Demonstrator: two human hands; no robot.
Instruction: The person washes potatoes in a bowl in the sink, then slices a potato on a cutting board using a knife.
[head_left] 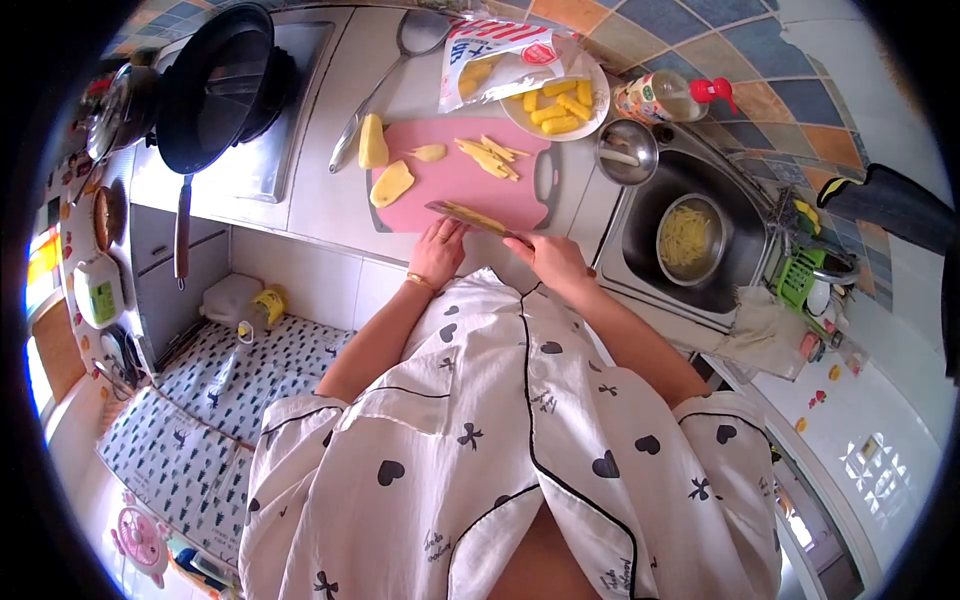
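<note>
My right hand (556,262) is wrapped round the handle of a kitchen knife (475,217), whose blade lies over the front edge of the pink cutting board (430,212). Close by the blade, my left hand (437,252) has its fingers bent together at the board's edge; whatever they press on is hidden. Farther back on the board are a cut potato half (392,184), a thin potato slice (429,152) and a small pile of potato strips (488,158). A peeled potato piece (372,141) stands at the board's left edge.
Behind the board are a plastic bag (510,62), a plate (597,118) of yellow sticks and a skimmer (372,105). To the right are a metal bowl (627,150), a bottle (660,97) and a sink holding a bowl of potato strips (690,238). A frying pan (205,110) sits left.
</note>
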